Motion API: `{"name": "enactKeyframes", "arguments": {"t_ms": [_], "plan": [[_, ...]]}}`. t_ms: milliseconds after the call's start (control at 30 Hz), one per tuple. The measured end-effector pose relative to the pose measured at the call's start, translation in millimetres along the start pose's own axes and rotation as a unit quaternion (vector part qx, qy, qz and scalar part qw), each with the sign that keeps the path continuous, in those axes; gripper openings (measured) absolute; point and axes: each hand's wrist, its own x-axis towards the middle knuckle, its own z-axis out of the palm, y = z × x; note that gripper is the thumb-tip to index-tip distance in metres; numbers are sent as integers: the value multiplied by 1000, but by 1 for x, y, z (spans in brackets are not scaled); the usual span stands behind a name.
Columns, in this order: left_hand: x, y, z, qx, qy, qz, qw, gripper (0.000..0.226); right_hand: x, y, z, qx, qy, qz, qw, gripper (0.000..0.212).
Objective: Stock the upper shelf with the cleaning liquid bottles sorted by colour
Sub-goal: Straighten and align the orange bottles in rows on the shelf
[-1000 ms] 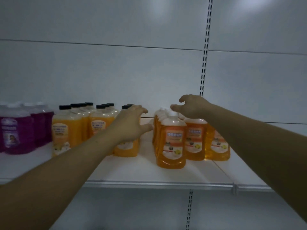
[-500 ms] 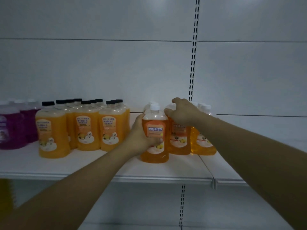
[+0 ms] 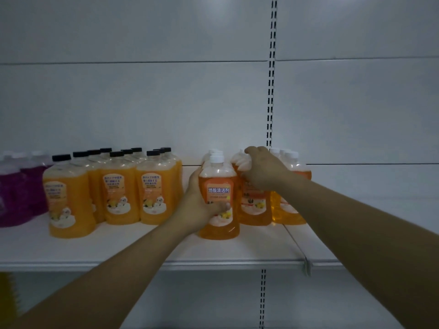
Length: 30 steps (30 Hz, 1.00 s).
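On the white upper shelf (image 3: 123, 252) stand orange bottles with white caps in rows at the middle. My left hand (image 3: 199, 205) grips the front orange bottle (image 3: 219, 186) from its left side, thumb across the label. My right hand (image 3: 263, 169) curls over the shoulder of the second-row orange bottle (image 3: 254, 210) beside it. A third row of orange bottles (image 3: 291, 205) stands further right. To the left, several yellow-orange bottles with black caps (image 3: 121, 191) form their own group, and purple bottles (image 3: 16, 191) stand at the far left.
The shelf runs on bare to the right of the orange rows, past a joint (image 3: 305, 264) between two shelf boards. A slotted upright (image 3: 270, 91) rises behind the bottles. A yellow object (image 3: 8, 293) shows below the shelf at the lower left.
My left hand left the black-capped bottles and moved right onto the front orange bottle. My right hand came down from the caps onto the second-row bottle. The view shifted right.
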Motion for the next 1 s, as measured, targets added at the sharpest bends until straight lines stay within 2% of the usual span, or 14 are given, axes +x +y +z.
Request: {"name": "enactKeyframes", "arguments": {"t_ms": [133,400,667,767,933,1000], "plan": [[4,6,-6,-1,-12,-6,1000,87,4,3,-7,15,-13,-4,1000,61],[23,31,-20,-10,-3,-32,999,52,17,3,-22,32,-9,-21,999,55],[57,20,-26,-114,-24,-70,991,47,39,-5,-23,26,-55,-13,998,58],[69,12,-26,-120,-57,-90,987,48,48,-6,-26,7,-76,-3,997,59],[83,10,-25,-137,-49,-91,985,27,64,-8,-25,-26,-108,-9,994,59],[89,10,-25,-112,-49,-89,988,34,72,-8,-25,-31,-124,-18,992,60]]}}
